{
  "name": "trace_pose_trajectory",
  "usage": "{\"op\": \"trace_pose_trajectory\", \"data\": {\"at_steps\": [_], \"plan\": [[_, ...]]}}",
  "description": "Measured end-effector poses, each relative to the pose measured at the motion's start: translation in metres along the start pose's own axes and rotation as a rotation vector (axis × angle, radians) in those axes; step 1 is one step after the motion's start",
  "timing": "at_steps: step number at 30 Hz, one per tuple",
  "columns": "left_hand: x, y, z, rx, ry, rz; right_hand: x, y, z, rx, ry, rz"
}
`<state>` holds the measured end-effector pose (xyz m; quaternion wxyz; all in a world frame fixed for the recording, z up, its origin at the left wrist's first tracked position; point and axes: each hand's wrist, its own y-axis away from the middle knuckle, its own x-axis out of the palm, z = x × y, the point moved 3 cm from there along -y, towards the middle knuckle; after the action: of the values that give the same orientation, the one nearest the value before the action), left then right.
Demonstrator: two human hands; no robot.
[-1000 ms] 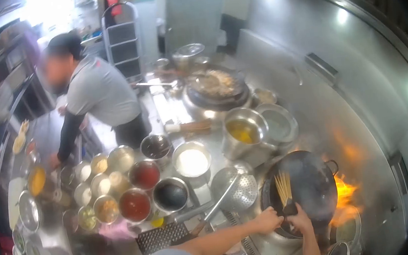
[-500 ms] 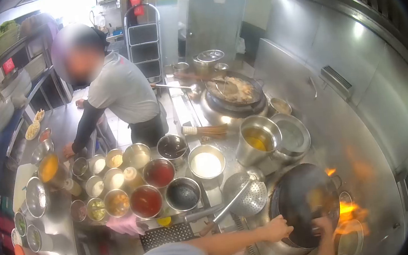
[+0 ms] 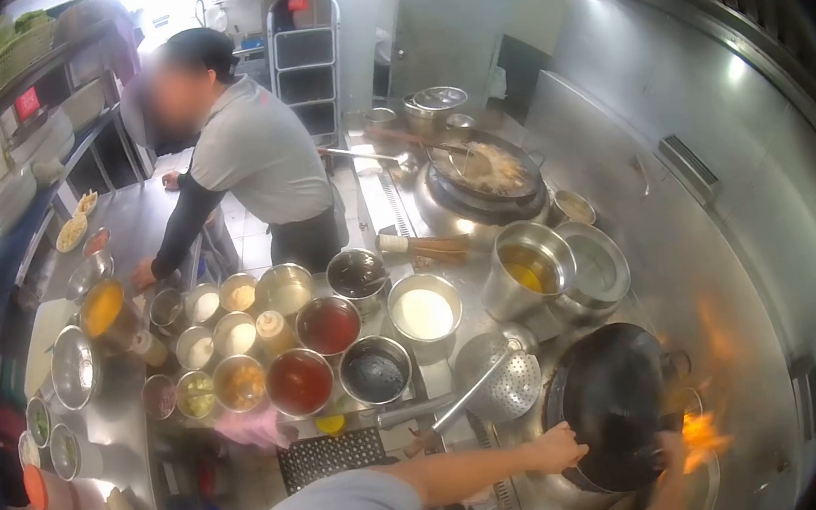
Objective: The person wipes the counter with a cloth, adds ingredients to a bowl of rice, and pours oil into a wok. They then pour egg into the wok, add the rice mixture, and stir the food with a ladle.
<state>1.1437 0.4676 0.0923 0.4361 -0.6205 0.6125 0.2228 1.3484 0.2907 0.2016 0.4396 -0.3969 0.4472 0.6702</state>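
Note:
A dark wok (image 3: 611, 403) sits over a burner at the lower right, with a loop handle (image 3: 679, 363) on its right side. My left hand (image 3: 557, 449) is closed at its near left edge, gripping the wok. My right hand (image 3: 668, 451) is at its near right edge, fingers closed around something dark that I cannot make out. Orange flames (image 3: 703, 438) rise just right of that hand. Beside the wok on the left lies a perforated strainer (image 3: 500, 385), its long handle pointing toward me.
Metal pots of red sauce (image 3: 328, 326), dark sauce (image 3: 375, 371) and white contents (image 3: 425, 311) stand left of the stove. Behind are a pot of yellow liquid (image 3: 535, 266) and a second wok (image 3: 485, 172) with bubbling contents. A co-worker (image 3: 266, 155) leans on the left counter (image 3: 145, 225).
My right hand has moved right, toward the wok's edge. The flames beside the wok look smaller. The whole view has shifted slightly, and the co-worker stays at the counter.

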Motion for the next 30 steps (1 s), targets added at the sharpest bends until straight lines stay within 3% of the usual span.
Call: {"op": "trace_pose_trajectory", "data": {"at_steps": [1,3,4,6,8,10,12,14,16,20,22,23,25,26,27,30], "plan": [[-0.007,0.001,-0.007,-0.031,-0.043,0.017,0.035,0.003,0.007,-0.020,0.085,0.147],[-0.016,0.002,-0.009,-0.097,-0.094,0.101,0.089,0.008,0.016,-0.235,-0.075,0.383],[-0.031,0.005,-0.013,-0.086,-0.027,0.133,0.084,0.053,0.047,-0.181,-0.314,0.594],[-0.013,0.003,-0.008,-0.060,-0.141,0.085,0.076,0.040,-0.011,-0.407,0.020,0.520],[-0.030,0.006,-0.016,0.000,-0.148,0.105,0.002,0.082,-0.036,-0.198,0.072,0.651],[-0.050,0.014,-0.043,0.067,-0.161,0.073,-0.101,0.129,-0.029,0.047,0.149,0.502],[-0.081,0.025,-0.070,0.142,-0.157,0.052,-0.178,0.141,-0.054,0.280,0.161,0.167],[-0.117,0.049,-0.103,0.219,-0.106,0.013,-0.226,0.119,-0.116,-0.063,0.332,-0.206],[-0.130,0.063,-0.115,0.256,-0.047,-0.011,-0.264,0.156,-0.082,-0.231,0.291,-0.578],[-0.130,0.059,-0.109,0.167,-0.122,0.120,-0.305,0.208,0.015,0.107,-0.093,-0.400],[-0.104,0.051,-0.083,0.093,-0.135,0.134,-0.312,0.174,-0.002,-0.085,0.038,-0.554],[-0.089,0.047,-0.068,0.099,-0.096,0.061,-0.307,0.152,-0.007,-0.181,0.105,-0.625],[-0.053,0.031,-0.042,0.103,-0.120,-0.011,-0.281,0.110,-0.008,-0.098,-0.093,-0.549],[-0.041,0.024,-0.031,0.116,-0.102,-0.055,-0.255,0.066,-0.022,-0.207,-0.232,-0.470],[-0.030,0.013,-0.020,0.116,-0.092,-0.062,-0.214,0.043,-0.016,-0.152,-0.449,-0.439],[-0.008,0.006,-0.007,0.089,-0.070,-0.039,0.012,-0.058,-0.031,-0.130,-0.401,-0.150]]}}
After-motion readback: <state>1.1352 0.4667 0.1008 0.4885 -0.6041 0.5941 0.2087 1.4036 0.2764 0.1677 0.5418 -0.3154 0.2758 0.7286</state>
